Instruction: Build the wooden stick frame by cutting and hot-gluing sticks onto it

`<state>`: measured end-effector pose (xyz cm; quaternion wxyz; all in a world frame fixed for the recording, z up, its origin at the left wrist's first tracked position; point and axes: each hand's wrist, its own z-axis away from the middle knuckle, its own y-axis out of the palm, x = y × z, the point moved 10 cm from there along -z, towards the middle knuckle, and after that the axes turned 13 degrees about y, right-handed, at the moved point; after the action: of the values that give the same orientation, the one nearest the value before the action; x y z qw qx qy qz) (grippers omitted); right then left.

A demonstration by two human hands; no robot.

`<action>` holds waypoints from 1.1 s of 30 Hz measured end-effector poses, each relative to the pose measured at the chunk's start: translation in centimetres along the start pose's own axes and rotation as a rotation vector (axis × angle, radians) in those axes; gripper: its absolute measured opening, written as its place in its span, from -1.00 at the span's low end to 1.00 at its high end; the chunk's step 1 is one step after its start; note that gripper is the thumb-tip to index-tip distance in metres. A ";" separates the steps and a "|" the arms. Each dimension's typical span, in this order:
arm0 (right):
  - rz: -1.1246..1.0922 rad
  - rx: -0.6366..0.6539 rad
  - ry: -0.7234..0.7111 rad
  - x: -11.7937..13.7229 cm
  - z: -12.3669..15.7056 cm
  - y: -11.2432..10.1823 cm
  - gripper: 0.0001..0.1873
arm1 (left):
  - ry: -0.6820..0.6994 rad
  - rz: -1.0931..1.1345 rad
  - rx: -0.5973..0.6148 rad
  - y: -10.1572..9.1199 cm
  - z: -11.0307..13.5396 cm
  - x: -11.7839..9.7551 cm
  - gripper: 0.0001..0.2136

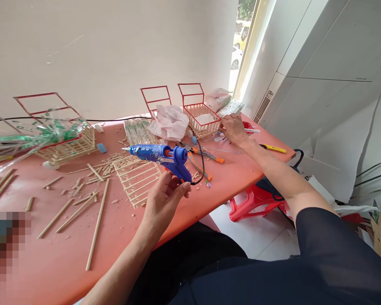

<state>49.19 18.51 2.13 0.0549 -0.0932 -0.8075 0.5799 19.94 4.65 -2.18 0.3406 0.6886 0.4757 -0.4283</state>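
In my left hand [165,192] is a blue hot glue gun [160,154], gripped at the bottom of its handle with the nozzle pointing left. It is held above a flat grid of wooden sticks [136,180] on the table. My right hand [233,129] reaches to the back right, beside a small wooden-stick basket [203,120] with a red rim. Its fingers are curled downward, and what they pinch, if anything, is hidden. Right by that hand is a red dish [249,126] with a white stick across it.
Loose wooden sticks [97,224] and offcuts cover the orange table's [178,228] left half. Pliers [209,154], an orange cutter [200,167] and a yellow-handled tool [274,148] lie rightward. Another basket [70,148] stands left; a red stool [252,203] is below.
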 end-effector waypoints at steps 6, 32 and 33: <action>-0.060 -0.132 0.065 -0.2 1.6 -2.8 -0.60 | 0.014 0.034 -0.024 -0.3 0.0 0.1 -0.79; -0.434 -0.163 -0.082 1.7 -4.3 -3.6 -0.85 | 0.085 0.005 -0.056 1.2 -3.8 -1.4 -0.79; -0.417 -0.143 -0.068 1.8 -4.3 -3.3 -0.85 | 0.083 -0.011 -0.060 1.4 -4.3 -1.6 -0.78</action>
<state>47.98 21.91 6.56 0.1396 0.0920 -0.8497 0.5000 22.12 7.38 1.04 0.3386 0.6929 0.5057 -0.3867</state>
